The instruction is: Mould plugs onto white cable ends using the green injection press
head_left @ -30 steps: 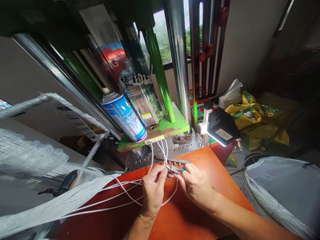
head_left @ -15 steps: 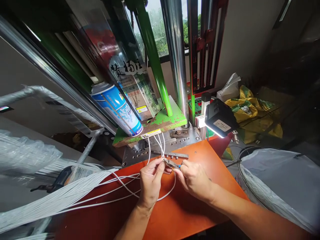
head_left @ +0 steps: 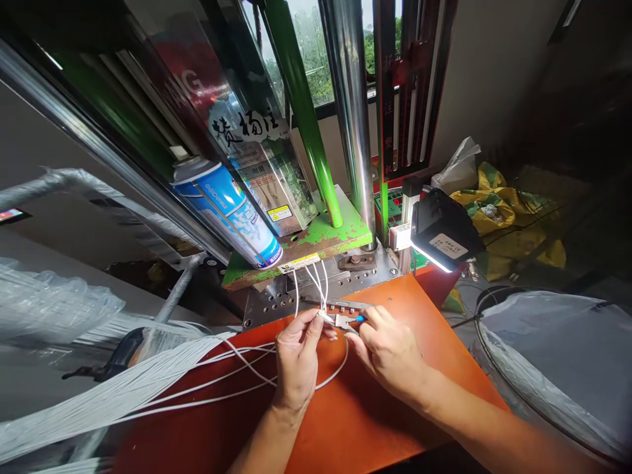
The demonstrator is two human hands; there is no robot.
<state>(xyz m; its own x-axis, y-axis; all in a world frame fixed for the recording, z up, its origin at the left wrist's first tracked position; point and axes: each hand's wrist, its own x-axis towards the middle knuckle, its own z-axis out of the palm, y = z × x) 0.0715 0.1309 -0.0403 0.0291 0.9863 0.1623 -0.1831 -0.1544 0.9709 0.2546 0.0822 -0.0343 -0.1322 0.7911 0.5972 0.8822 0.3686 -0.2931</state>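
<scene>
Above the orange table, my left hand [head_left: 299, 359] pinches the ends of several white cables [head_left: 323, 293] between thumb and fingers. My right hand [head_left: 390, 345] is closed around blue-handled pliers [head_left: 344, 321], whose metal jaws point left, close to the fingertips of my left hand. Part of the handles is hidden in my right palm. Cables run up from my left hand to the front of a green metal plate [head_left: 345, 230]. One cable loops down between my hands. Behind the pliers lies a metal bar with small pegs [head_left: 340, 303].
A blue spray can [head_left: 230, 214] stands on the green plate. Many white cables [head_left: 148, 378] spread across the left of the orange table [head_left: 390, 428]. A lit lamp [head_left: 444, 234] is at the right, above a lined bin [head_left: 557, 355].
The pliers and my right hand have shifted slightly right, and the jaws now show more clearly, a little apart from my left fingertips. The camera view has shifted slightly.
</scene>
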